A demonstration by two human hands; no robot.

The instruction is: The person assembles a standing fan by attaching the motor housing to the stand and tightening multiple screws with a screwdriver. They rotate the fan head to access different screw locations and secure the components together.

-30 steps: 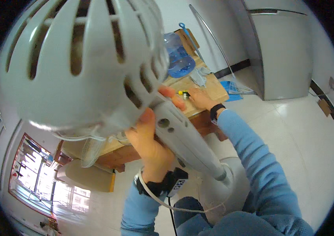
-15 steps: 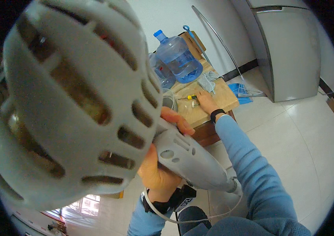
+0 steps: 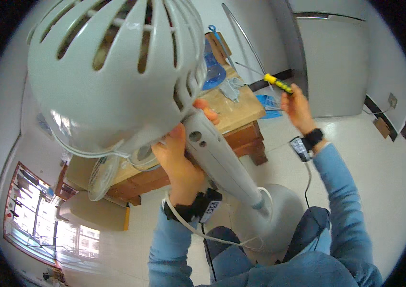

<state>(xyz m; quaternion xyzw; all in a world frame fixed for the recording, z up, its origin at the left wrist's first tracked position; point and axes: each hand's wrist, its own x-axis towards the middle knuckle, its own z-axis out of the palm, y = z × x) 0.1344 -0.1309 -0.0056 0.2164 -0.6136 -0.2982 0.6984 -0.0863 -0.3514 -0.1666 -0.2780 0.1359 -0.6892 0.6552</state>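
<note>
A pale grey electric fan's motor housing (image 3: 117, 100), with long slots, fills the upper left close to me. My left hand (image 3: 180, 160) is wrapped round the neck just below it, thumb on the near side and fingertips showing at the far side. The fan's grey control body and pole (image 3: 222, 165) slant down to a round base (image 3: 282, 222) on the floor between my legs. Out to the right, my right hand (image 3: 299, 109) is closed on the handle of a yellow and black screwdriver (image 3: 277, 83). Its thin shaft points up and left, touching nothing.
Behind the fan stands a wooden table (image 3: 248, 109) bearing a crumpled pale blue cloth or mask (image 3: 231, 89) and a blue water jug (image 3: 214, 72). A wire fan guard (image 3: 101, 178) is at its left. A refrigerator (image 3: 337, 67) and blue dustpan (image 3: 269, 106) are at right. A white cord loops by my left wrist.
My right hand has picked the screwdriver up off the table and swung right and toward me with it. The fan housing has turned and shifted up in view; my left hand keeps its hold.
</note>
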